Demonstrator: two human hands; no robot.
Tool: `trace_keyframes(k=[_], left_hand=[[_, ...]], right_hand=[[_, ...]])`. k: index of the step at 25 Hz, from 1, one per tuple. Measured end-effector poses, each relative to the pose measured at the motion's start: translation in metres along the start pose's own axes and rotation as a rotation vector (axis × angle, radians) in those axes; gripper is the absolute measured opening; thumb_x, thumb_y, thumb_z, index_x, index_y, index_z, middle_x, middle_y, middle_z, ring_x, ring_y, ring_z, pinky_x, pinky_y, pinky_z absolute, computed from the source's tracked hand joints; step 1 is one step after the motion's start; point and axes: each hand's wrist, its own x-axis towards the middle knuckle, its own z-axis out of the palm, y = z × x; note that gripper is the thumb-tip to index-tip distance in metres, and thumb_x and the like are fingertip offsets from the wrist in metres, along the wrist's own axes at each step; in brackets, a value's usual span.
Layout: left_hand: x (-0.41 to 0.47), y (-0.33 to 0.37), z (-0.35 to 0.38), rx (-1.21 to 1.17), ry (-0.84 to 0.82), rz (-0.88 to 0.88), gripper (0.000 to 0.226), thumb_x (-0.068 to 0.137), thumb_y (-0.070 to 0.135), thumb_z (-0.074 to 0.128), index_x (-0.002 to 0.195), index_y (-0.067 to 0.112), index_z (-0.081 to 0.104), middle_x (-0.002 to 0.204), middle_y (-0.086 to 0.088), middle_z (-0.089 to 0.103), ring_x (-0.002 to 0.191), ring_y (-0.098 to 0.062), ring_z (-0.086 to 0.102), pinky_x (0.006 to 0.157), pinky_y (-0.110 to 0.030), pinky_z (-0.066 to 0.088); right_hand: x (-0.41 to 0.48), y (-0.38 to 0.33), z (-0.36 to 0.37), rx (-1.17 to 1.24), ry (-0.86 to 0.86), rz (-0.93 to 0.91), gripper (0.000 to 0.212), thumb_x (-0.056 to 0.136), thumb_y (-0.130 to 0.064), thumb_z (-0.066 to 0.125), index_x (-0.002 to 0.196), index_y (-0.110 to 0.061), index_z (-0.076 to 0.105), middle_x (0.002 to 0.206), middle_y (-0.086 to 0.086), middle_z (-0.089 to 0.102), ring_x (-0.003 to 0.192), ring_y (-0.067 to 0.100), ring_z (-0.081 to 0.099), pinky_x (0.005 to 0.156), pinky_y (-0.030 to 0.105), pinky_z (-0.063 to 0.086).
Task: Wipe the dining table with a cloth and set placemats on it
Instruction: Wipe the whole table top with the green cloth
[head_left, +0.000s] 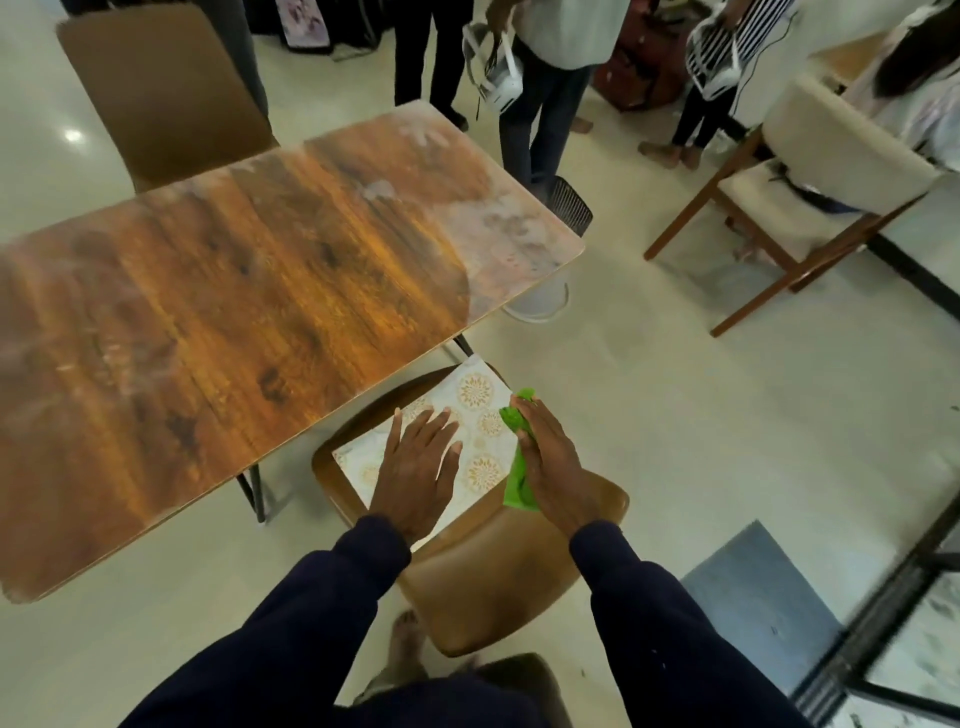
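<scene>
Placemat (483, 400) on a brown chair (493, 566) at 6 o'clock in view, pale with round gold patterns, its left side hidden under the edge of the table (234, 291). Lies flat, not yet on the tabletop. Left hand (415, 467) palm-down on top of it, fingers (434, 436) straight and spread, pointing toward 12 o'clock. Grips nothing. Right hand (550, 462) just at 3 o'clock of the left, over the placemat's right edge, fingers curled round a green cloth (517, 486). Bunched cloth showing above the fingertips and hanging below the palm, touching the placemat's edge. Dark sleeves (322, 597) on both arms, running down to 6 o'clock. Bare foot (408, 644) on the floor (675, 389) behind the chair, also at 6 o'clock.

Long wooden table from 9 o'clock to the middle of view, dark grain, pale hazy patches toward its 1 o'clock corner and along the 9 o'clock end. Second brown chair (161, 88) at its far side, at 11 o'clock. Several standing people (550, 78) at 12 o'clock, heads out of view, two holding white headsets (501, 83). Wooden chair with a cream cushion (810, 171) at 2 o'clock, well apart from the table. Blue mat (763, 587) on the pale floor at 4 o'clock.
</scene>
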Motion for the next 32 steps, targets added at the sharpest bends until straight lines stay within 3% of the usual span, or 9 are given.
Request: trace_keyframes(k=[2,5,11,15,18,22,27,32], left_hand=[[0.008,0.01,0.009,-0.005,0.014,-0.03,0.045,0.109,0.03,0.041,0.131,0.006,0.071,0.141,-0.014,0.067,0.138,-0.032,0.059,0.127,-0.055,0.02],[0.022,0.026,0.028,-0.003,0.031,-0.078,0.046,0.11,0.031,0.038,0.132,0.006,0.071,0.143,-0.014,0.066,0.139,-0.032,0.058,0.128,-0.053,0.018],[0.062,0.077,0.09,0.095,0.048,-0.305,0.051,0.112,0.036,0.032,0.138,0.01,0.067,0.148,-0.011,0.062,0.143,-0.03,0.053,0.132,-0.05,0.012],[0.089,0.117,0.124,0.124,0.111,-0.404,0.049,0.111,0.034,0.035,0.139,0.009,0.066,0.148,-0.012,0.062,0.143,-0.032,0.053,0.131,-0.05,0.014],[0.11,0.138,0.147,0.136,0.139,-0.462,0.047,0.111,0.033,0.037,0.138,0.009,0.067,0.148,-0.012,0.062,0.143,-0.032,0.053,0.128,-0.059,0.023],[0.147,0.145,0.172,0.169,0.178,-0.49,0.046,0.111,0.03,0.038,0.136,0.008,0.068,0.145,-0.013,0.064,0.142,-0.031,0.055,0.126,-0.061,0.026],[0.206,0.127,0.201,0.18,0.238,-0.518,0.043,0.111,0.025,0.039,0.134,0.006,0.069,0.144,-0.013,0.065,0.142,-0.03,0.055,0.127,-0.06,0.025],[0.256,0.099,0.209,0.195,0.253,-0.547,0.039,0.111,0.022,0.041,0.13,0.006,0.071,0.142,-0.012,0.066,0.14,-0.029,0.057,0.127,-0.06,0.024]], right_hand=[[0.0,0.009,-0.012,0.014,-0.022,0.014,0.048,0.113,-0.035,0.035,0.16,-0.025,0.041,0.167,-0.005,0.036,0.152,0.006,0.031,0.108,-0.004,0.021],[0.013,0.03,-0.033,0.032,-0.084,-0.018,0.053,0.111,-0.04,0.033,0.161,-0.026,0.039,0.169,-0.006,0.032,0.157,0.008,0.026,0.113,-0.001,0.016],[0.075,0.108,-0.106,-0.016,-0.21,-0.134,0.048,0.115,-0.035,0.033,0.16,-0.021,0.04,0.169,-0.003,0.033,0.158,0.012,0.025,0.128,0.024,0.02],[0.119,0.152,-0.157,-0.085,-0.299,-0.238,0.046,0.115,-0.026,0.036,0.159,-0.016,0.042,0.168,0.003,0.036,0.158,0.016,0.026,0.121,0.007,0.011],[0.163,0.165,-0.185,-0.122,-0.337,-0.301,0.045,0.115,-0.023,0.038,0.158,-0.016,0.044,0.167,0.004,0.036,0.158,0.017,0.026,0.121,0.008,0.011],[0.223,0.167,-0.198,-0.114,-0.374,-0.368,0.045,0.114,-0.024,0.037,0.158,-0.015,0.044,0.166,0.004,0.038,0.158,0.018,0.027,0.126,0.025,0.02],[0.296,0.17,-0.202,-0.163,-0.464,-0.411,0.044,0.115,-0.026,0.037,0.158,-0.02,0.043,0.167,-0.001,0.035,0.158,0.012,0.023,0.121,0.011,0.013],[0.373,0.167,-0.194,-0.173,-0.531,-0.426,0.044,0.115,-0.025,0.037,0.159,-0.018,0.043,0.167,0.003,0.036,0.156,0.019,0.029,0.126,0.024,0.021]])
